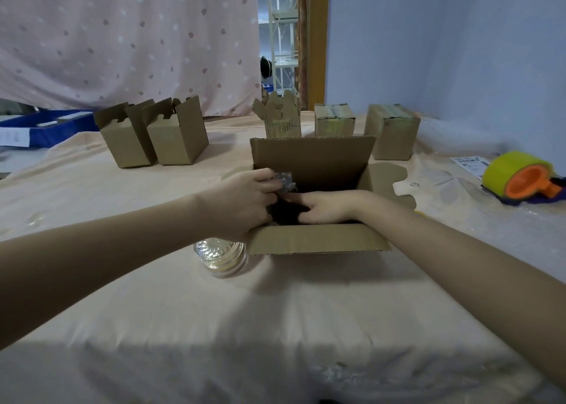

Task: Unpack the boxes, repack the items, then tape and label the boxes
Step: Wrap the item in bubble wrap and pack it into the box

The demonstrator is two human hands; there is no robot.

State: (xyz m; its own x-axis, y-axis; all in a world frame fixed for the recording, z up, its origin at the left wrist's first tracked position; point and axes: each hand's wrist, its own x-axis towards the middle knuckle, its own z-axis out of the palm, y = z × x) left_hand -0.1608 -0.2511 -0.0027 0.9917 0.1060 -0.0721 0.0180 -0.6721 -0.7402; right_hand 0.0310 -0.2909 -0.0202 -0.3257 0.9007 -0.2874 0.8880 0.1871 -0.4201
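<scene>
Just beside our glass jar (221, 258), the open box (315, 238) sits mid-surface (275, 327). Our left hand (242, 201) pinches bubble wrap (284, 182) at its rim; our right hand (327, 208) reaches inside, fingers fairly straight.

Cloth-covered table (214, 327), open box (315, 238), glass jar (221, 258), tape dispenser (520, 178)

Head camera looks forward and down, close over the table (275, 311).
</scene>
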